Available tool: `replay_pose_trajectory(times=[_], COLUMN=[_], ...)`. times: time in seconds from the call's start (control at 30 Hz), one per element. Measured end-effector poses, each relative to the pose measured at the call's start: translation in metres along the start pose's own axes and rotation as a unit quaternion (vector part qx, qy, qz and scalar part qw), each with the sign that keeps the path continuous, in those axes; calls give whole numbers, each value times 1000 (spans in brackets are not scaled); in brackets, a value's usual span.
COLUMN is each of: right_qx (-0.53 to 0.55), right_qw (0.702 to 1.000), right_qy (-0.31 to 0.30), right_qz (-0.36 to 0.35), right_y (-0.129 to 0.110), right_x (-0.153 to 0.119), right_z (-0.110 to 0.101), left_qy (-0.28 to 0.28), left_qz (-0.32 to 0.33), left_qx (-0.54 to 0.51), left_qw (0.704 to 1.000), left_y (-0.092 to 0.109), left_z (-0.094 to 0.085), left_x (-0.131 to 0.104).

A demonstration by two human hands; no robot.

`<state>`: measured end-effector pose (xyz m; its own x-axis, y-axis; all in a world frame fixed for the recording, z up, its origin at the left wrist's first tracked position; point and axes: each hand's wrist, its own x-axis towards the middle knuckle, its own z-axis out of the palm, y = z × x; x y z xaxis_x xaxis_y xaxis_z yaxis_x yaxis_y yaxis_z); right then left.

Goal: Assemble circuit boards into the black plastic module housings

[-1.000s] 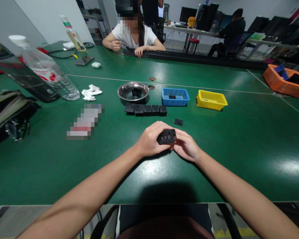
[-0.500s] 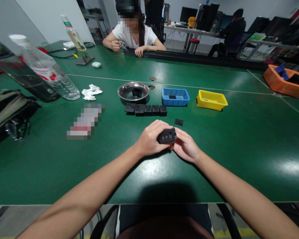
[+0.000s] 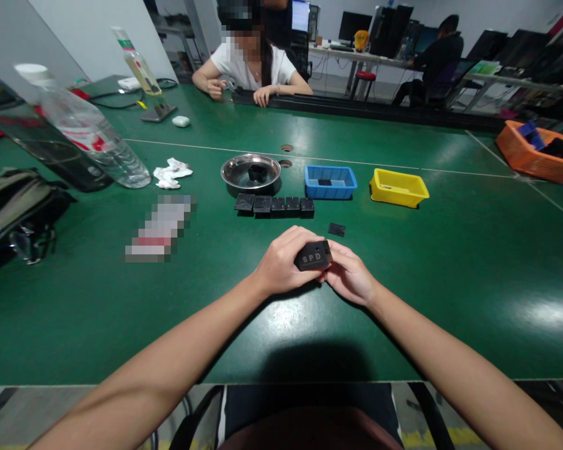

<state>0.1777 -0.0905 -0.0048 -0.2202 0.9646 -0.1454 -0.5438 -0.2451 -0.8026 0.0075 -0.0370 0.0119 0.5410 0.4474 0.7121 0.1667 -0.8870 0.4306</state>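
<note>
A small black box marked "SPD" (image 3: 312,256) is gripped from the left by my left hand (image 3: 284,259), low over the green table. My right hand (image 3: 349,272) is closed at the box's right end, its fingertips against that side; part of its fingers is hidden behind the box. Just beyond my hands lies a thin flat black piece (image 3: 336,229). Farther off, several black box-shaped parts (image 3: 278,207) stand in a row in front of a round metal bowl (image 3: 229,178), which holds another black part (image 3: 257,172).
Behind the row are a blue bin (image 3: 333,190) with a dark piece inside and a yellow bin (image 3: 398,199). An orange basket (image 3: 525,164) stands far right. Bottles (image 3: 94,137), crumpled tissue (image 3: 171,173) and a bag (image 3: 19,212) occupy the left. Across the table sits a person (image 3: 258,69).
The SPD box has tilted slightly in my hands, and its right end now sits against my right fingertips. Both arms stay in nearly the same place.
</note>
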Motion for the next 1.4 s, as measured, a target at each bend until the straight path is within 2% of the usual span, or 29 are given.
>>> replay_pose_trajectory(times=[0.23, 0.4, 1.07, 1.4], right_qx=[22, 25, -22, 10], right_qw=[1000, 999, 999, 1000], right_qy=[-14, -21, 18, -8], right_qz=[1, -12, -19, -14], right_y=[-2, -2, -2, 0], right_x=[1, 1, 1, 1], right_z=[0, -1, 3, -2], left_qy=[7, 9, 0, 0], left_qz=[-24, -10, 36, 8], left_qx=[-13, -3, 24, 16], left_qw=[1000, 1000, 999, 1000], left_y=[3, 2, -2, -1], left_z=[1, 0, 0, 0], left_x=[1, 2, 0, 0])
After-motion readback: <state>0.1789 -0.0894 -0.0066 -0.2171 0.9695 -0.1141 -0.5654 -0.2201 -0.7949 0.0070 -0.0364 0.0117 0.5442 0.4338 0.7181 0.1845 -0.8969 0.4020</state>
